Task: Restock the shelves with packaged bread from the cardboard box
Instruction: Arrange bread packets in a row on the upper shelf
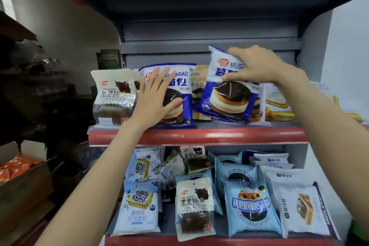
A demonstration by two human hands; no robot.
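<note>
Upper shelf (196, 136), left to right. A white chocolate-bread packet (112, 96) stands upright at the left end. Just beside it, the left hand (154, 99) lies flat with straight fingers on the face of a standing blue mousse-bread packet (175, 80); grip released, pressing only, apparently bracing the packet upright.

Right of that, a beige packet (198, 84) stands behind. The right hand (257, 65) grasps a second blue mousse-bread packet (229, 96) by its upper part, fingers curled over the top edge. This packet tilts with its top leaning left, long axis near vertical; its lower edge is at the shelf, contact not certain.

Judgement: the packet hangs below the right grip, so the next move is lowering and squaring it into the slot just right of the braced packet.

The cardboard box (26, 183) sits low on the far left, well apart.
</note>
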